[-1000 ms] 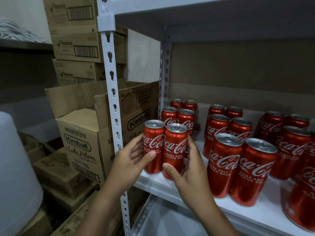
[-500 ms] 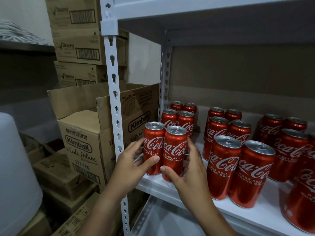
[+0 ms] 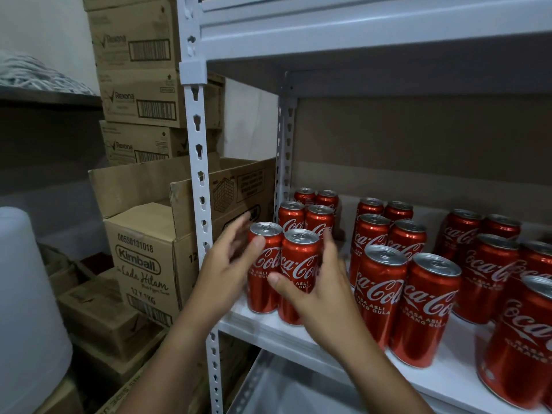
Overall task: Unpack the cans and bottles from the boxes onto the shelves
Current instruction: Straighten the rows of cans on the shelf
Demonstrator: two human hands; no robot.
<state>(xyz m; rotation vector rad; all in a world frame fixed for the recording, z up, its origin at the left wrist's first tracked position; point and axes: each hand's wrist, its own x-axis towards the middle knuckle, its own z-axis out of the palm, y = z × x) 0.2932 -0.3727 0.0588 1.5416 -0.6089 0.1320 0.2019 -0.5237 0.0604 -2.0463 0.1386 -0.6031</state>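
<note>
Two red Coca-Cola cans stand side by side at the front left corner of the white shelf (image 3: 301, 339). My left hand (image 3: 224, 270) is beside the left can (image 3: 263, 297); its thumb touches the can near the top, and its blurred fingers spread away from it. My right hand (image 3: 316, 300) wraps the right can (image 3: 298, 264), thumb across the front and fingers behind. Several more red cans (image 3: 379, 294) stand in paired rows behind and to the right.
The white slotted upright post (image 3: 200, 174) rises just left of my left hand. Beyond it is an open Kimball carton (image 3: 143, 264) with stacked Rexona cartons (image 3: 140, 97) above. A white tub (image 3: 27, 294) is at far left. A lower shelf (image 3: 283, 389) shows below.
Both cans moved slightly inward and now stand on the shelf. My left hand's fingers have come off the left can and spread; my right hand still wraps the right can.
</note>
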